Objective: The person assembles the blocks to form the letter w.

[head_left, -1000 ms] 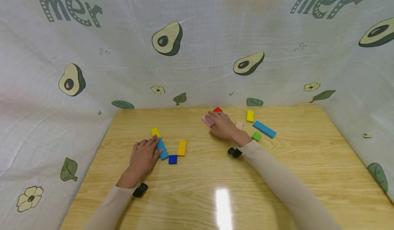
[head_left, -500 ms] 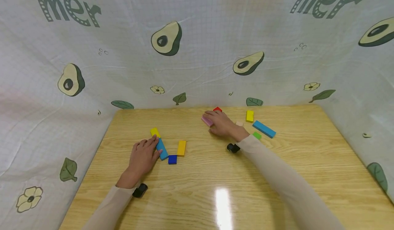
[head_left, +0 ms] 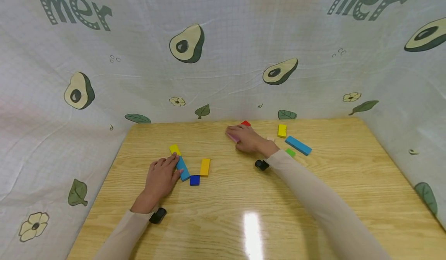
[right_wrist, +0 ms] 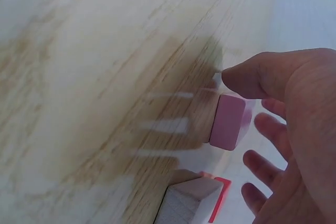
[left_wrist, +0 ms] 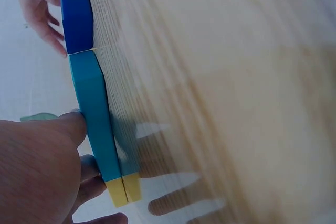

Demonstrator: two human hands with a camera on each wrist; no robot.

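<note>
My left hand (head_left: 162,178) rests its fingertips and thumb on a long light-blue block (head_left: 182,170). A yellow block (head_left: 175,149) meets its far end, and a small dark-blue block (head_left: 194,180) sits at its near end. An amber block (head_left: 205,167) stands just beside the dark-blue one. My right hand (head_left: 249,140) reaches over a pink block (head_left: 232,137) with fingers spread. In the right wrist view the thumb is close to the pink block (right_wrist: 226,123) but no firm grip shows. A red block (head_left: 246,123) lies behind that hand.
Right of the right hand lie a yellow block (head_left: 282,130), a long blue block (head_left: 298,145), a partly covered green block (head_left: 290,152) and a pale wooden block (head_left: 270,139). A printed cloth (head_left: 230,82) hangs at the wooden table's (head_left: 223,221) back edge.
My right hand has shifted slightly left and covers more of the pink block; its sleeve now hides more of the green block. My left hand stays on the light-blue block.
</note>
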